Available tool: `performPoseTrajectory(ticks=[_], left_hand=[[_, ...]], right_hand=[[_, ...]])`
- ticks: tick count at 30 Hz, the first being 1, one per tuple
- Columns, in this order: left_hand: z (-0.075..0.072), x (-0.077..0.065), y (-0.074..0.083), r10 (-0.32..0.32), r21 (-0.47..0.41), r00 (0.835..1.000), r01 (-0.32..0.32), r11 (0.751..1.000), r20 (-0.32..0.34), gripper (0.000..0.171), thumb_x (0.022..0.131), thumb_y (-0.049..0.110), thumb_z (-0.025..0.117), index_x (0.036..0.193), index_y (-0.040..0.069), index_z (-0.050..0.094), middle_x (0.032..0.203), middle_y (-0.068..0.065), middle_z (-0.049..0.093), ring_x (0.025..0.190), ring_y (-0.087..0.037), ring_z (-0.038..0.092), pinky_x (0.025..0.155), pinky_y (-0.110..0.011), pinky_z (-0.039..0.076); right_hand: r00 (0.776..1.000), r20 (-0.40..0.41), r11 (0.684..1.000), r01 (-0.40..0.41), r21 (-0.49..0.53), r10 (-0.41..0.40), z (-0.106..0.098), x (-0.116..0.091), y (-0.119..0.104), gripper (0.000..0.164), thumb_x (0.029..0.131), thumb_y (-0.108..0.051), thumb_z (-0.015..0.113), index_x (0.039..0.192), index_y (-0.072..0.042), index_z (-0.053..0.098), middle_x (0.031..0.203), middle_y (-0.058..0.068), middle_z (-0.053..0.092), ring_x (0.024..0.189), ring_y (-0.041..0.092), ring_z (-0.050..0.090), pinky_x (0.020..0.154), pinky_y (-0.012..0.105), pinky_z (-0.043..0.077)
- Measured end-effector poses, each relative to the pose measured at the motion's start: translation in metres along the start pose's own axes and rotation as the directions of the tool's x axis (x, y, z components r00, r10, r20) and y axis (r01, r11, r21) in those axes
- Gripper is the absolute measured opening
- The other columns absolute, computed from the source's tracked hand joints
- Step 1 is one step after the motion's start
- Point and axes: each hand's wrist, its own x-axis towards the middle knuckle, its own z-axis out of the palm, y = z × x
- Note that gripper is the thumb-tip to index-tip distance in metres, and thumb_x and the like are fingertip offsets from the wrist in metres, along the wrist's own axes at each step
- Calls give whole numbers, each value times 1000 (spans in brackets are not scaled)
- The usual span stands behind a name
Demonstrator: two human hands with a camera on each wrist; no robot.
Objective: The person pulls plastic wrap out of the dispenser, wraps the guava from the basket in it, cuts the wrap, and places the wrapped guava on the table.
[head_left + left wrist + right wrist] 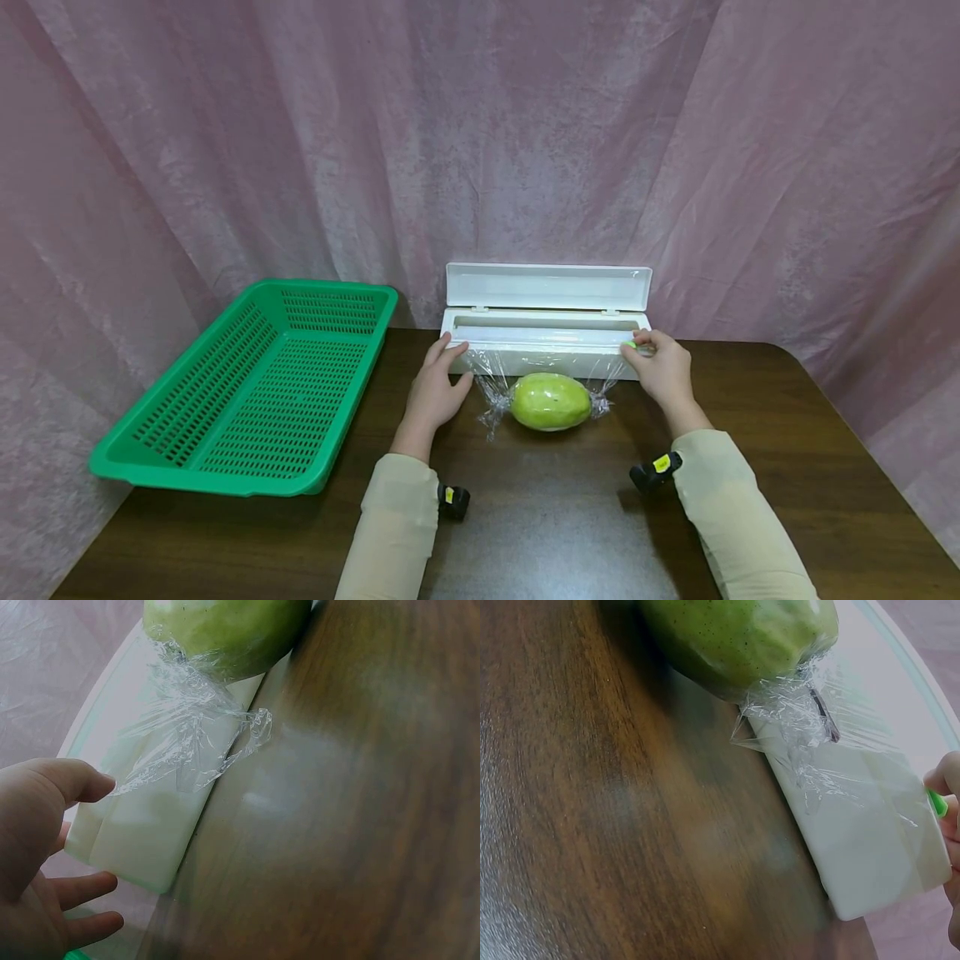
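Note:
A green oval fruit (550, 402), like a papaya or small melon, is wrapped in clear cling film (180, 735) with its ends bunched. The film stretches from the fruit to the front edge of a long white cling film dispenser (540, 363). My right hand (662, 367) pinches a small green slider (937, 803) at the dispenser's right end between thumb and fingers. At the opposite end, my left hand (433, 392) rests with fingers spread, its thumb touching the film by the box edge. Part of that index finger is hidden in the left wrist view.
A green perforated plastic basket (352, 433) stands on the left of the brown wooden table (547, 517). The dispenser's lid (549, 286) is raised, with the film roll (540, 335) showing inside. A pink curtain (480, 133) hangs right behind the table.

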Motion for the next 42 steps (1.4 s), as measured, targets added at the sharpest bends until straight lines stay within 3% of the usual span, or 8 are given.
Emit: performPoseTrajectory(ticks=[24, 42], left_hand=[[-5, -1, -1, 9, 1, 1000, -9, 1000, -9, 48, 91, 22, 62, 137, 21, 51, 155, -1, 26, 131, -30, 46, 96, -50, 45], [0, 0, -1, -4, 2, 1000, 4, 1000, 2, 48, 91, 24, 62, 138, 24, 50, 156, 4, 24, 128, -28, 49, 85, -45, 48]], right_hand=[[1000, 13, 1000, -29, -6, 29, -2, 5, 2, 22, 85, -18, 65, 94, 2, 65, 115, 14, 67, 113, 35, 59, 95, 43, 44], [997, 11, 995, 77, -67, -76, -7, 3, 3, 21, 85, -16, 64, 91, 5, 64, 123, 22, 60, 114, 42, 53, 94, 51, 42]])
